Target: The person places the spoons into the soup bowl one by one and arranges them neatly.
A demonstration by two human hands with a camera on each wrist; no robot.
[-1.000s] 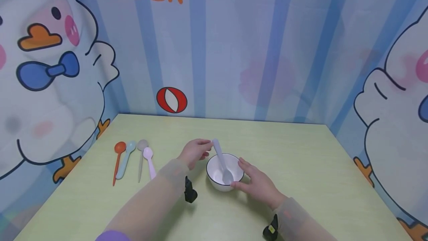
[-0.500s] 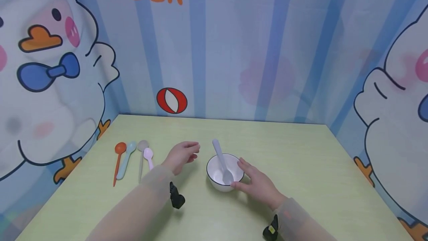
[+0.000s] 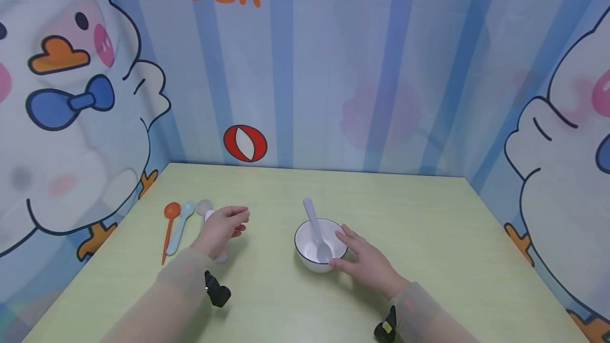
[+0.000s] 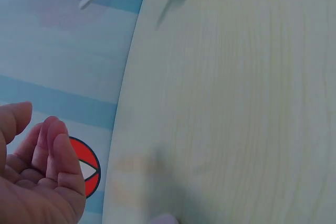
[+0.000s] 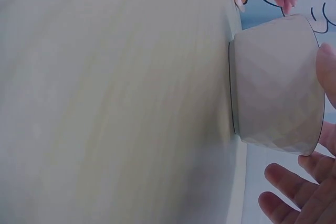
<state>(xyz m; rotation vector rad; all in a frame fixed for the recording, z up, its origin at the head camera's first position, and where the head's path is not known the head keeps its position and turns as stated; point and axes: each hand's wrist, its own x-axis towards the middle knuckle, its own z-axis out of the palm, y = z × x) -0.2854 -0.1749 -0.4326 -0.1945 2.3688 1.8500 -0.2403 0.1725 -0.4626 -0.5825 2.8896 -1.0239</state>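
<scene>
Head view, bowl: a small white bowl [image 3: 320, 245] with a thin dark rim stands mid-table [image 3: 429, 258]; a pale grey spoon [image 3: 316, 229] leans inside, handle up.
Head view, right hand [image 3: 367, 263]: rests against the bowl's right side, fingers relaxed and spread.
Head view, left hand [image 3: 221, 229]: loosely open, holding nothing, over the pink spoon [image 3: 220, 254] beside the orange spoon [image 3: 168, 229], blue spoon [image 3: 180, 225] and grey spoon [image 3: 204, 206].
Left wrist view: fingers [image 4: 52, 148] slack above bare tabletop.
Right wrist view: faceted white wall of the bowl [image 5: 275, 80]; fingertips [image 5: 283, 195] beside it.
</scene>
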